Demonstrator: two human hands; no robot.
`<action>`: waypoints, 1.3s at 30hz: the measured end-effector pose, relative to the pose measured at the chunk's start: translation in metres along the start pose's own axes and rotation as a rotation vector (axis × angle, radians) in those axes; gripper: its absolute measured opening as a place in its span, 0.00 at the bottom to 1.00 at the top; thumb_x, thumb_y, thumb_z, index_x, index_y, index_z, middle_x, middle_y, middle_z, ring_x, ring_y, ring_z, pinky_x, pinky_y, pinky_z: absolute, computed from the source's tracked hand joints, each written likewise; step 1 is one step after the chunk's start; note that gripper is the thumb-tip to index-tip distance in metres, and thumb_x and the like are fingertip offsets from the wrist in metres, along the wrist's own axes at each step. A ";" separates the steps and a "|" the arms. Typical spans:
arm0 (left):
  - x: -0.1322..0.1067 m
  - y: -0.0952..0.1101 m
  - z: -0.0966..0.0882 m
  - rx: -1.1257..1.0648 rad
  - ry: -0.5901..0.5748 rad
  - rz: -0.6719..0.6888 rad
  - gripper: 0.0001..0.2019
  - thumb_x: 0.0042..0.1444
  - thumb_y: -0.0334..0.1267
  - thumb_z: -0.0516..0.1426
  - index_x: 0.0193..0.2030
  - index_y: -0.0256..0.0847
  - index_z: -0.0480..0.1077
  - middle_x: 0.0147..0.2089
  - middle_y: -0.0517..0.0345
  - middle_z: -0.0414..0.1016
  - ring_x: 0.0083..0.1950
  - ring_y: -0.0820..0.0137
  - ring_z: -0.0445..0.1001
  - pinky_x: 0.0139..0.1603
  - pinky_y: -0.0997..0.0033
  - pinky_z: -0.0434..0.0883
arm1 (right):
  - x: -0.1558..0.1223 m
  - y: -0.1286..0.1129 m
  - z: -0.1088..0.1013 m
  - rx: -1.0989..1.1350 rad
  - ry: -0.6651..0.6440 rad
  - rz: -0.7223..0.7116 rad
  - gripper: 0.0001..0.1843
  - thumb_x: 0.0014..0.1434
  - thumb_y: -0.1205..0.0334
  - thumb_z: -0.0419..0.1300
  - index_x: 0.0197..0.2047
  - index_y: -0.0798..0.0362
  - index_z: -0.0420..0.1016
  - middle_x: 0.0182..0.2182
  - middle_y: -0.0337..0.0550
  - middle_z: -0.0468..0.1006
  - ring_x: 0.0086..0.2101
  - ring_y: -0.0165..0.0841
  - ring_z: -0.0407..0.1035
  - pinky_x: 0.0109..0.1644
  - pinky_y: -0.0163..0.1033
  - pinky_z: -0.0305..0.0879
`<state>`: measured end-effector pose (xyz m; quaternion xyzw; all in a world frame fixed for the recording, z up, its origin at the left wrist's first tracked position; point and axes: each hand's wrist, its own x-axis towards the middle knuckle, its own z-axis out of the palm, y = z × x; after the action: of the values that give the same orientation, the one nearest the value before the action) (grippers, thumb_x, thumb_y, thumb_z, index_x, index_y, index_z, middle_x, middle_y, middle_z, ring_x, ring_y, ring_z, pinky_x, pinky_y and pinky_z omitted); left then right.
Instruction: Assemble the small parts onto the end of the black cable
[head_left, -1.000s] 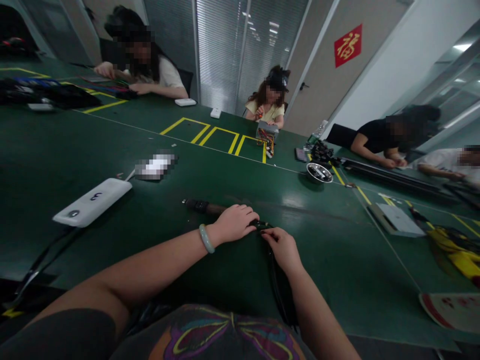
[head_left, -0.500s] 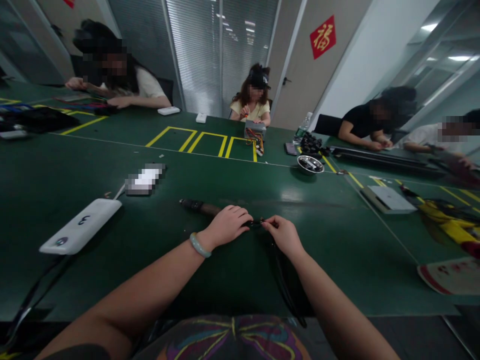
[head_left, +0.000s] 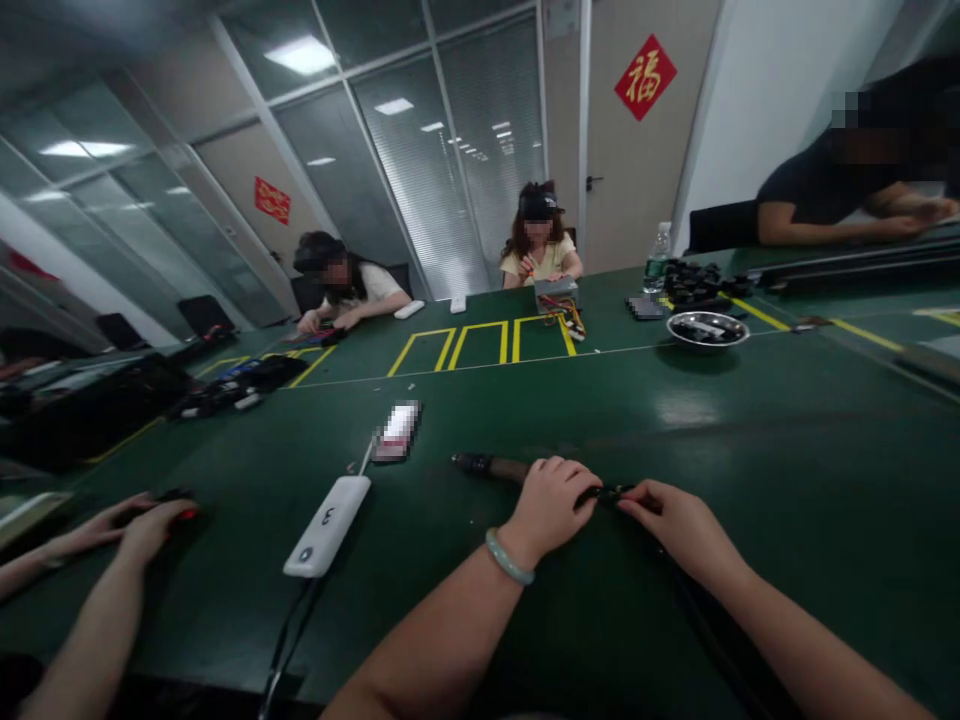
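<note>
My left hand (head_left: pixel 551 505), a pale green bangle on its wrist, is closed with its fingertips at a small dark piece (head_left: pixel 611 493), apparently part of a black cable. My right hand (head_left: pixel 675 520) pinches the other side of that piece. From below the right hand the black cable (head_left: pixel 697 600) runs down toward the table's near edge. A brown and black cylindrical tool, looking like an electric screwdriver (head_left: pixel 491 468), lies on the table with its tip to the left. Its rear end is hidden behind my left hand, and I cannot tell whether that hand touches it.
To the left lies a white power bank (head_left: pixel 330 525), cabled to a phone (head_left: pixel 397 430). A metal bowl (head_left: pixel 707 330) holds small dark parts. A co-worker's hands (head_left: pixel 146 525) rest at the left edge. Other people sit around the green table (head_left: pixel 480 400).
The view has swung left, so things appear farther right, and a co-worker's hands have come into view. My hands keep nearly the same grip at the dark piece.
</note>
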<state>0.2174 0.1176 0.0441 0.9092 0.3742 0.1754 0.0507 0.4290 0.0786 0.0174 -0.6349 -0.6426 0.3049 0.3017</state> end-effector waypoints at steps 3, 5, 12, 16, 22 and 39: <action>0.001 -0.002 0.003 0.003 -0.007 0.000 0.08 0.61 0.38 0.56 0.47 0.47 0.69 0.49 0.57 0.72 0.51 0.65 0.67 0.51 0.60 0.64 | 0.002 0.003 0.003 -0.034 -0.018 0.032 0.13 0.57 0.47 0.58 0.34 0.46 0.78 0.31 0.38 0.80 0.29 0.34 0.73 0.31 0.35 0.63; 0.003 -0.002 0.005 0.004 -0.010 0.003 0.07 0.61 0.37 0.56 0.46 0.46 0.69 0.48 0.57 0.72 0.51 0.65 0.67 0.51 0.60 0.64 | 0.002 0.002 0.005 -0.049 -0.027 0.036 0.13 0.57 0.47 0.58 0.35 0.46 0.77 0.32 0.38 0.80 0.29 0.34 0.73 0.30 0.35 0.63; 0.005 0.000 0.009 -0.026 0.003 -0.015 0.06 0.61 0.35 0.56 0.44 0.44 0.68 0.46 0.57 0.72 0.50 0.65 0.68 0.50 0.60 0.64 | 0.005 -0.005 0.008 -0.138 0.031 0.018 0.09 0.57 0.55 0.57 0.31 0.49 0.75 0.28 0.38 0.79 0.27 0.32 0.71 0.28 0.35 0.60; 0.005 -0.001 0.009 -0.072 0.026 -0.014 0.05 0.60 0.36 0.57 0.44 0.43 0.68 0.46 0.57 0.72 0.49 0.64 0.68 0.50 0.60 0.64 | 0.010 -0.009 0.005 -0.216 0.035 -0.028 0.07 0.56 0.58 0.57 0.31 0.50 0.74 0.28 0.38 0.78 0.28 0.32 0.71 0.31 0.35 0.60; 0.006 -0.004 0.013 -0.063 0.040 -0.019 0.06 0.60 0.37 0.58 0.44 0.44 0.68 0.46 0.59 0.72 0.49 0.65 0.68 0.49 0.62 0.63 | 0.015 -0.007 0.000 -0.278 0.065 -0.108 0.06 0.57 0.58 0.58 0.32 0.49 0.74 0.29 0.38 0.77 0.31 0.33 0.70 0.34 0.36 0.59; 0.007 -0.006 0.021 -0.010 0.091 0.001 0.05 0.63 0.38 0.56 0.44 0.43 0.69 0.46 0.56 0.72 0.47 0.65 0.69 0.48 0.63 0.63 | 0.032 0.009 -0.001 -0.200 0.165 -0.167 0.07 0.59 0.58 0.58 0.36 0.50 0.75 0.31 0.39 0.77 0.33 0.33 0.70 0.37 0.37 0.62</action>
<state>0.2251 0.1274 0.0253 0.9003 0.3746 0.2185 0.0381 0.4348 0.1103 0.0110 -0.6292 -0.6932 0.1599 0.3131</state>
